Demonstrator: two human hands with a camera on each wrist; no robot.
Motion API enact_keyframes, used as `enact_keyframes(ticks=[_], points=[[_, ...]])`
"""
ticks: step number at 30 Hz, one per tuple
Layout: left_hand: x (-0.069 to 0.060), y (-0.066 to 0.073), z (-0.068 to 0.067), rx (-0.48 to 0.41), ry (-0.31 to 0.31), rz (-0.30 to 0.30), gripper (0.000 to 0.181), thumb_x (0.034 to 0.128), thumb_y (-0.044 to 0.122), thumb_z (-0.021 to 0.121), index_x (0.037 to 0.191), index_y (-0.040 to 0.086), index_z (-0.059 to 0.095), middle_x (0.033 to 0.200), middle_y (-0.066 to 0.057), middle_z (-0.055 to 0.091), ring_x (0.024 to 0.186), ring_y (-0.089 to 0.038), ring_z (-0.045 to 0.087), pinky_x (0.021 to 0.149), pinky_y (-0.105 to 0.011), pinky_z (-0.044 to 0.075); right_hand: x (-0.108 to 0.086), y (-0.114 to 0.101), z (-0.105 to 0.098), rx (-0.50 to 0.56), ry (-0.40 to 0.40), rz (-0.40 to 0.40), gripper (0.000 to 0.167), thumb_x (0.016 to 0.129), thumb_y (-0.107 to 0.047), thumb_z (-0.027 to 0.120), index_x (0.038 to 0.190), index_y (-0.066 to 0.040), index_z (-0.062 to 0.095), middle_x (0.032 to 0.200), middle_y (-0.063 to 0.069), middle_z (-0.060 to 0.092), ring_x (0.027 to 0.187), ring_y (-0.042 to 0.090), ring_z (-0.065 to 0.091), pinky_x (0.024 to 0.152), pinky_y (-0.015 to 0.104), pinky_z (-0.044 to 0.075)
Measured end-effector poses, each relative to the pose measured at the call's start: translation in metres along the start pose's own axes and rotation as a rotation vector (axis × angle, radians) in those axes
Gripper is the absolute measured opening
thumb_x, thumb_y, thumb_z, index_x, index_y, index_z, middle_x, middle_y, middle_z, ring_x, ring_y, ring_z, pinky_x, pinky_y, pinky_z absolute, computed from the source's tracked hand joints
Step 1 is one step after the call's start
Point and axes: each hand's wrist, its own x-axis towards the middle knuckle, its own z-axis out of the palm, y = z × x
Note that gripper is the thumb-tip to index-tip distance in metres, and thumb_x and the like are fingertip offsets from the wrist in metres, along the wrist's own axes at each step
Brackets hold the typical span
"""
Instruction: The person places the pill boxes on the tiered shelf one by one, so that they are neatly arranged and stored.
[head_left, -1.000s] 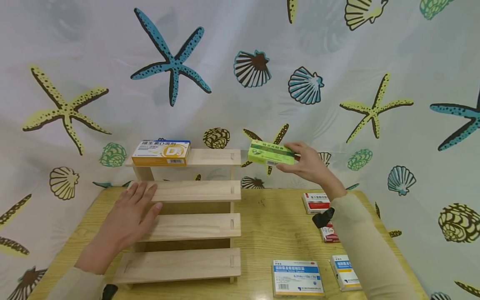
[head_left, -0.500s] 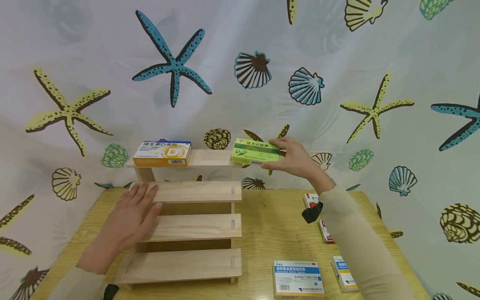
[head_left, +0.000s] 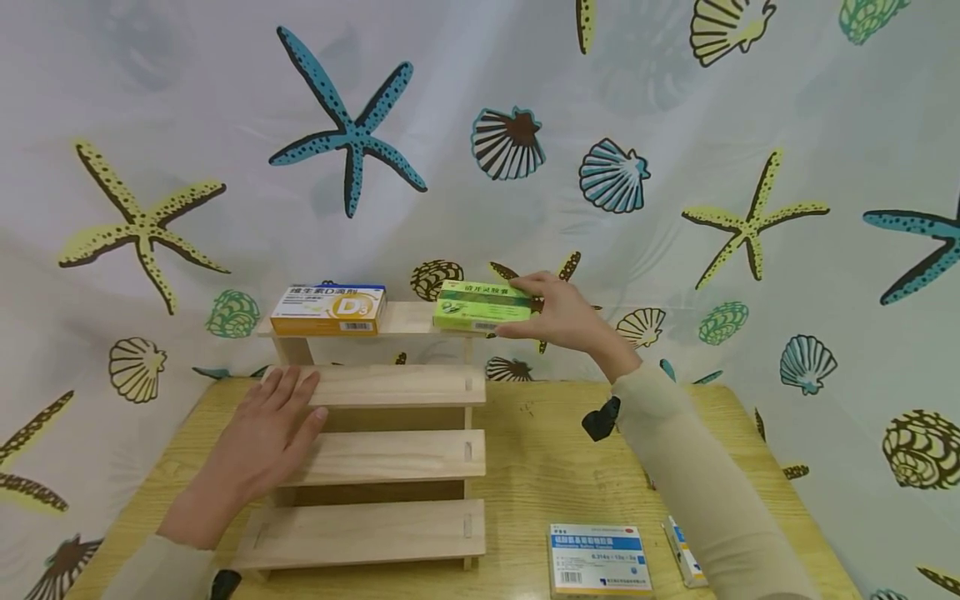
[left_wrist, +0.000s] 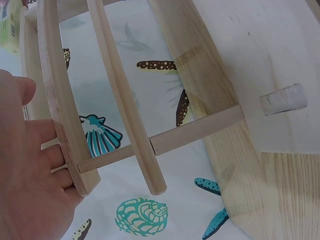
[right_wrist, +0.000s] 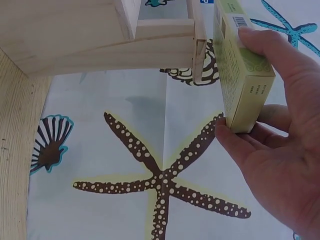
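In the head view my right hand [head_left: 566,317] grips the right end of a green medicine box [head_left: 480,305], thumb at the front and fingers behind. The box is at the right end of the top tier of a wooden stepped rack [head_left: 375,533], part of it past the tier's edge. Whether it touches the wood I cannot tell. An orange and white vitamin D box [head_left: 328,310] lies on the left of that tier. My left hand [head_left: 262,442] rests on the left end of the second tier, fingers extended. The left wrist view shows its fingers [left_wrist: 52,150] against a slat.
On the wooden table [head_left: 540,450], right of the rack, lie a blue and white medicine box [head_left: 600,560] and another box [head_left: 684,554] partly behind the right sleeve [head_left: 697,467]. A patterned sheet [head_left: 480,217] hangs behind the table.
My right hand has moved left with the green box, from beside the rack to over the top tier's right end. The left hand stays in place on the rack.
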Motion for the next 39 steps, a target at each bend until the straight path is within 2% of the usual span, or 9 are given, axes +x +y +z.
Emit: enact_keyframes(ticks=[5,11,14,18,24,30,39], points=[[0.0,0.0,0.0,-0.004,0.003,-0.001,0.066,0.1141,0.041,0.038,0.161,-0.004,0.036,0.165,-0.038,0.029,0.154,-0.059,0.024,0.123,-0.074,0.023,0.008,-0.005,0.005,0.001,-0.016,-0.029,0.091,0.089,-0.045,0.084,0.163,-0.012,0.042,0.162,0.013,0.043,0.123,0.032,0.061,0.101,0.052,0.056],[0.001,0.0,-0.001,-0.005,0.003,0.001,0.066,0.1141,0.041,0.038,0.161,-0.004,0.037,0.165,-0.037,0.029,0.154,-0.059,0.025,0.122,-0.074,0.023,0.015,-0.01,0.011,0.02,-0.038,-0.048,0.092,0.089,-0.045,0.084,0.163,-0.013,0.041,0.166,0.013,0.039,0.146,0.035,0.048,0.115,0.058,0.048],[0.001,0.0,0.0,-0.007,0.008,0.002,0.065,0.1142,0.041,0.038,0.161,-0.005,0.037,0.165,-0.038,0.03,0.154,-0.06,0.025,0.122,-0.074,0.024,0.019,-0.012,0.014,0.033,-0.053,-0.042,0.091,0.09,-0.046,0.083,0.163,-0.013,0.041,0.169,0.014,0.035,0.152,0.036,0.041,0.119,0.059,0.044],[0.001,0.0,0.0,-0.008,0.016,0.006,0.065,0.1141,0.041,0.038,0.16,-0.005,0.038,0.164,-0.038,0.031,0.154,-0.059,0.025,0.122,-0.073,0.024,0.023,-0.014,0.017,0.043,-0.061,-0.041,0.089,0.091,-0.045,0.082,0.163,-0.012,0.042,0.171,0.016,0.032,0.156,0.036,0.036,0.121,0.059,0.042],[0.001,-0.001,0.0,-0.003,0.02,0.007,0.065,0.1138,0.041,0.039,0.16,-0.004,0.038,0.164,-0.038,0.031,0.154,-0.059,0.026,0.122,-0.073,0.024,0.028,-0.018,0.022,0.037,-0.069,-0.075,0.087,0.091,-0.043,0.082,0.162,-0.009,0.043,0.169,0.017,0.034,0.154,0.037,0.038,0.121,0.059,0.041],[0.001,-0.002,0.002,-0.009,0.026,0.008,0.064,0.1137,0.041,0.04,0.16,-0.004,0.039,0.164,-0.038,0.032,0.153,-0.06,0.026,0.122,-0.073,0.024,0.033,-0.022,0.027,0.054,-0.092,-0.05,0.089,0.092,-0.043,0.081,0.163,-0.01,0.04,0.172,0.017,0.028,0.158,0.038,0.032,0.123,0.06,0.038],[0.001,-0.001,0.002,0.005,0.042,0.009,0.063,0.1133,0.04,0.041,0.159,-0.004,0.041,0.163,-0.037,0.034,0.152,-0.06,0.029,0.121,-0.073,0.026,0.038,-0.024,0.035,0.026,-0.097,-0.043,0.09,0.091,-0.045,0.081,0.163,-0.01,0.041,0.169,0.012,0.035,0.15,0.035,0.044,0.118,0.056,0.046]])
